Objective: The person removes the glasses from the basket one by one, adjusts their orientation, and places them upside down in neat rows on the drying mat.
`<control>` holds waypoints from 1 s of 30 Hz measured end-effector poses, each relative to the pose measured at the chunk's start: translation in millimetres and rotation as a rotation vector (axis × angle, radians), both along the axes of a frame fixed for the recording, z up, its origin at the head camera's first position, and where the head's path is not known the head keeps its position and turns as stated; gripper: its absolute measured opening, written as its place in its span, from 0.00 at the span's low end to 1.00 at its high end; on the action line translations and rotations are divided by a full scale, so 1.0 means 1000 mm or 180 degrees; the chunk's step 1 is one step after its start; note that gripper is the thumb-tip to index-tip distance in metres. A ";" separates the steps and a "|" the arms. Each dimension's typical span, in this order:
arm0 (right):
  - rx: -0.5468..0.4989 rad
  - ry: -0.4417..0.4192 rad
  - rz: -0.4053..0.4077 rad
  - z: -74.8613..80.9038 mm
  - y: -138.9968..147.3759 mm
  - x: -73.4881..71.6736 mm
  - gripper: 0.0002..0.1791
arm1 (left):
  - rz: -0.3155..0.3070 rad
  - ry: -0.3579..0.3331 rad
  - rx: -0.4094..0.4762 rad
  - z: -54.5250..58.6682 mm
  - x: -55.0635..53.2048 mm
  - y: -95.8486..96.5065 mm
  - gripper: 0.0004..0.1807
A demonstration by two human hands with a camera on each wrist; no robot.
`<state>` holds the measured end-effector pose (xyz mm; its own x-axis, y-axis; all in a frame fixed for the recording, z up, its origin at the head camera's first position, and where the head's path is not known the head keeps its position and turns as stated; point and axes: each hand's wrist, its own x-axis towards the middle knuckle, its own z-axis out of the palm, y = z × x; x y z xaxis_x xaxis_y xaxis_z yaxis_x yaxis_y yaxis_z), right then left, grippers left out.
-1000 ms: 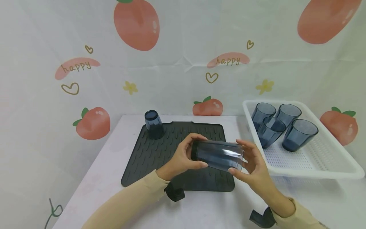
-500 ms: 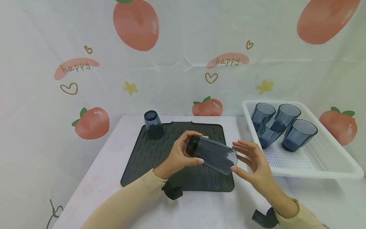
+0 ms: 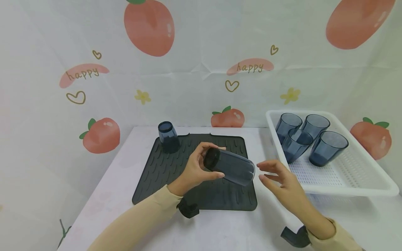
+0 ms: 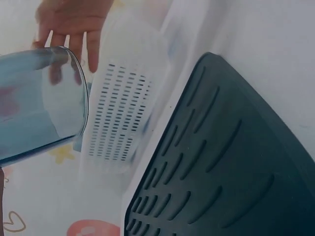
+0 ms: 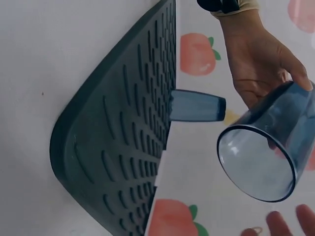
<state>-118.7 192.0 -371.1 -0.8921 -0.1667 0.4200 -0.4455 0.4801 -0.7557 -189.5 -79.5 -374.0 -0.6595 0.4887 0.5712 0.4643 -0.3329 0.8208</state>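
My left hand (image 3: 194, 170) grips a blue-tinted drinking glass (image 3: 233, 168) round its dark base end, thumb in front and fingers behind. The glass lies tilted in the air above a dark ridged drying mat (image 3: 157, 181), its mouth towards the right and slightly down. In the right wrist view, the mouth of this glass (image 5: 256, 164) faces the camera. Just off the rim, my right hand (image 3: 284, 186) is apart from the glass, its fingers loosely bent and holding nothing. A second glass (image 3: 169, 137) stands upside down on the mat's far left corner.
A white perforated basket (image 3: 345, 191) stands to the right, with several blue glasses (image 3: 328, 148) in its left part. A white table (image 3: 226, 230) carries the mat. Behind it hangs a white cloth (image 3: 188, 94) with fruit prints.
My right hand has let go of the glass's mouth end and moved away to the right. The glass, in my left hand, has tipped mouth-down a little and shifted slightly left.
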 end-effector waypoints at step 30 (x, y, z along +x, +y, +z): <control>0.1049 -0.1404 0.0699 -0.003 -0.001 0.000 0.19 | 0.0330 0.0171 -0.0039 0.003 -0.003 -0.003 0.37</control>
